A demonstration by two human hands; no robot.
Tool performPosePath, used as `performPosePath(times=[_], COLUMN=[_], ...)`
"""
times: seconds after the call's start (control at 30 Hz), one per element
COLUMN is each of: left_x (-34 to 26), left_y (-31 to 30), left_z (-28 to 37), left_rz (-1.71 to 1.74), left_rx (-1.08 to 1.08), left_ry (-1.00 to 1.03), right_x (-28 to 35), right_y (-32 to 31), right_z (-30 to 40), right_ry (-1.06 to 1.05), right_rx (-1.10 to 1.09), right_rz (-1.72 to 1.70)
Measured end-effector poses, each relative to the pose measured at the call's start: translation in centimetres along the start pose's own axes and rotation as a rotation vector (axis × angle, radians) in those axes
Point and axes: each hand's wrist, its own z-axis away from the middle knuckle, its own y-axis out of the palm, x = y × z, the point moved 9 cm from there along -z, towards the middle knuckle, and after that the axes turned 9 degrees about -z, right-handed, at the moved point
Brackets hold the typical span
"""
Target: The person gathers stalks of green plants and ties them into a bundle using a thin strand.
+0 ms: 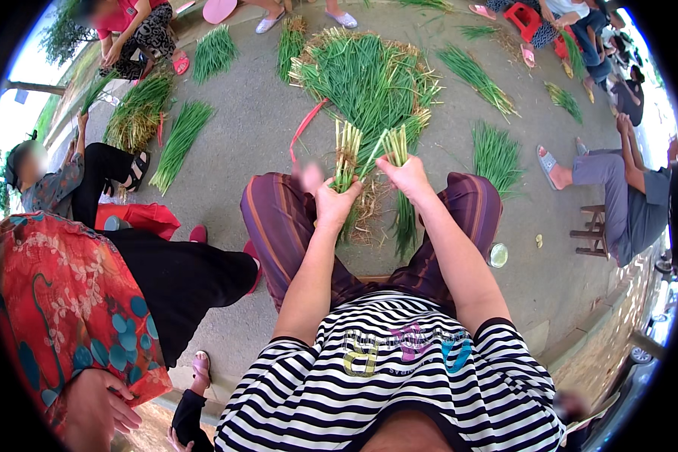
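My left hand (337, 202) is closed around a bunch of green stalks with pale, partly brown-sheathed ends (347, 147) pointing away from me. My right hand (405, 176) grips a second, cleaner bunch (396, 144), its green leaves hanging down between my knees. A single stalk (373, 153) slants between the two hands, near my right fingertips; which hand bears it I cannot tell. Just beyond lies a large heap of long green leafy stalks (367, 79) on the pavement. Dry brown peelings (367, 212) lie on the ground below and between my hands.
Separate green bundles lie at the left (183, 144), at the right (494, 158) and farther off (477, 79). A red strap (305, 127) runs beside the heap. A glass jar (498, 255) stands by my right knee. A person in a red patterned top (79, 305) is close on my left; others sit around.
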Motion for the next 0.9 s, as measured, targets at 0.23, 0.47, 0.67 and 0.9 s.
performPosePath(times=[0.23,0.47,0.67,0.9], left_x=[0.7,0.2,-0.6,3.2], left_y=[-0.4,-0.7,0.1,1.5], left_z=[-0.4,-0.4,-0.1,0.0], left_rz=[-0.077,-0.164,-0.148,0.320], left_rx=[-0.034,-0.101,0.019,0.156], left_ry=[-0.029,0.099,0.039,-0.184], right_x=[4.1,3.0,0.9,3.6], right_y=[-5.8,-1.5,-1.5,-8.7], right_z=[-1.7,-0.2,-1.5,-2.7], right_ry=[-0.253,-0.069,-0.176,-0.242], right_rx=[-0.297,0.061,0.019,-0.482], right_rz=[0.218,0.084,0.152,-0.026])
